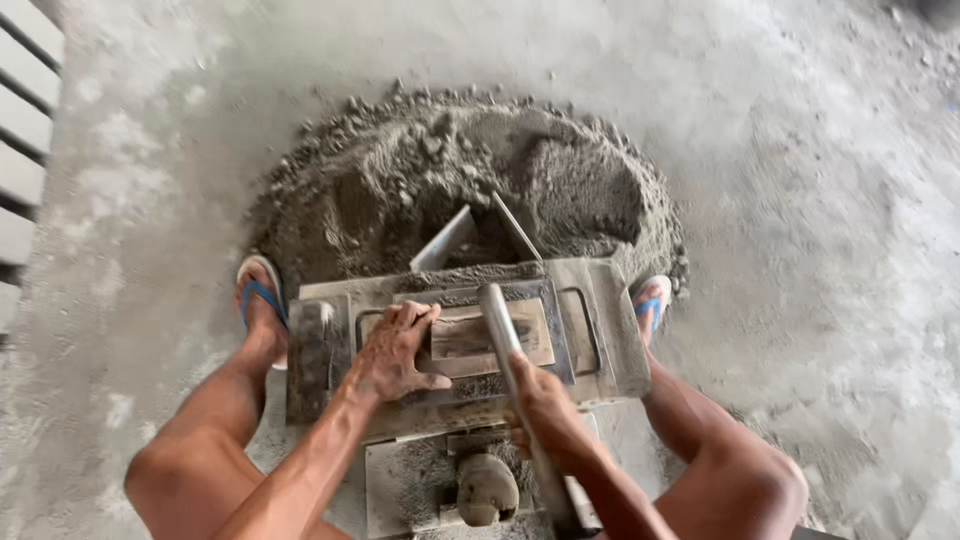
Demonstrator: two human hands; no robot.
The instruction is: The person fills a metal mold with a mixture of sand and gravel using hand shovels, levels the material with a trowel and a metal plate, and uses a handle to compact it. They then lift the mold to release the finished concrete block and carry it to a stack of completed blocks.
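A grey metal block mould (600,330) stands on the floor between my legs, caked with cement mix. My left hand (398,350) lies flat on the press plate (470,340) in the mould's middle. My right hand (548,410) grips a metal pipe handle (500,320) that slants across the plate. A rounded stone-like lump (487,488) rests on a lower plate near me.
A heap of damp grey cement mix (470,180) lies just beyond the mould, with a metal scoop (470,235) stuck in it. My feet in blue flip-flops (258,295) flank the mould. Pale blocks (20,130) line the left edge. Dusty concrete floor surrounds everything.
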